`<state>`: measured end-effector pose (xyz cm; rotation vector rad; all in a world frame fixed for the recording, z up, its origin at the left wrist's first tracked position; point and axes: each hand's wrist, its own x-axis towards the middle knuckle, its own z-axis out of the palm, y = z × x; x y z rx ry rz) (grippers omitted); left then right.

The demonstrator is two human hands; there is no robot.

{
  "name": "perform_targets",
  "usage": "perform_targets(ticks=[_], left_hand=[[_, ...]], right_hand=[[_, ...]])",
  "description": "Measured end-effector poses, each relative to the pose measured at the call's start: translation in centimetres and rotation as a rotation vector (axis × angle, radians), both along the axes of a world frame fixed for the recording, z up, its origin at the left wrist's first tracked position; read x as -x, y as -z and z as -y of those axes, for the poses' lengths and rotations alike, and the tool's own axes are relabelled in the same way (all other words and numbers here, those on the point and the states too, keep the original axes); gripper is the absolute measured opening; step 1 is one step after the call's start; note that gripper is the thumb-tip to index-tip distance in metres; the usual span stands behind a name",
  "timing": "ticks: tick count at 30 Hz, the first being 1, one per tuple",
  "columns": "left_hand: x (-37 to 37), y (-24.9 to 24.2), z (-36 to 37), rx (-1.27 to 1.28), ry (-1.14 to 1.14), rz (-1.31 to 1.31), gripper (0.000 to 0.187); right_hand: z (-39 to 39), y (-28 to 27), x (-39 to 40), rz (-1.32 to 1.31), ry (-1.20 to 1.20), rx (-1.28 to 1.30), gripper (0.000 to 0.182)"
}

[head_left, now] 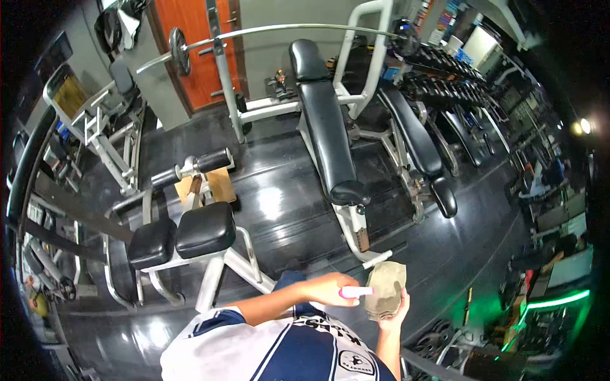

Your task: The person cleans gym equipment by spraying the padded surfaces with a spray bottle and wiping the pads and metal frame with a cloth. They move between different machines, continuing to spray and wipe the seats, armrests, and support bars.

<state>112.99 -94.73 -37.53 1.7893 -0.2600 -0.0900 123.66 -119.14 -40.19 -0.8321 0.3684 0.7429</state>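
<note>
My left hand (328, 290) reaches across from the left with its fingers closed around a small white-and-pink bottle (357, 292). One end of the bottle points right and appears to touch or nearly touch a folded beige cloth (386, 286). The cloth has a darker, damp-looking patch over part of it. Its layered lower edge rests in my right hand (401, 308), which grips it from below and the right side. Both hands are held in front of my white and navy shirt, above the floor.
A padded bench (327, 127) stands ahead under a racked barbell (286, 29). Left of me is a black-padded seat machine (206, 228). Another bench (410, 130) stands to the right, with dumbbell racks (445, 89) behind. Weight plates (435, 340) lie at lower right.
</note>
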Motion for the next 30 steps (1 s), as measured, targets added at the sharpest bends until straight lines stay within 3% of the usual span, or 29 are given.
perform_targets(ticks=[8, 10, 12, 13, 18, 20, 24, 30], left_hand=[[-2.0, -0.4, -13.5, -0.008, -0.507, -0.154, 0.026], [-1.2, -0.2, -14.9, 0.007, -0.617, -0.044, 0.026], [-0.1, -0.4, -16.1, 0.014, -0.701, -0.086, 0.026], [0.5, -0.4, -16.2, 0.032, -0.755, -0.117, 0.026], [3.0, 2.8, -17.8, 0.146, -1.119, -0.116, 0.033], [3.5, 2.8, -18.6, 0.331, -1.234, -0.087, 0.037], [2.6, 2.1, -21.4, 0.285, -1.343, -0.019, 0.040], [-3.8, 1.9, -25.4, 0.480, -1.473, -0.077, 0.047]], right_hand=[[-13.3, 0.5, -9.5, -0.064, -0.349, -0.047, 0.058], [-17.3, 0.2, -10.2, -0.038, -0.415, -0.040, 0.059], [-20.0, 1.6, -11.5, 0.027, -0.478, 0.204, 0.057], [-21.3, 2.1, -12.2, -0.021, -0.562, 0.082, 0.055], [-29.1, 3.7, -13.7, 0.049, -0.791, 0.112, 0.048], [-33.0, 3.8, -13.9, 0.257, -0.844, 0.091, 0.045], [-40.3, 2.8, -16.4, 0.335, -0.961, 0.017, 0.043], [-47.3, 2.3, -23.8, 0.462, -0.982, 0.085, 0.046]])
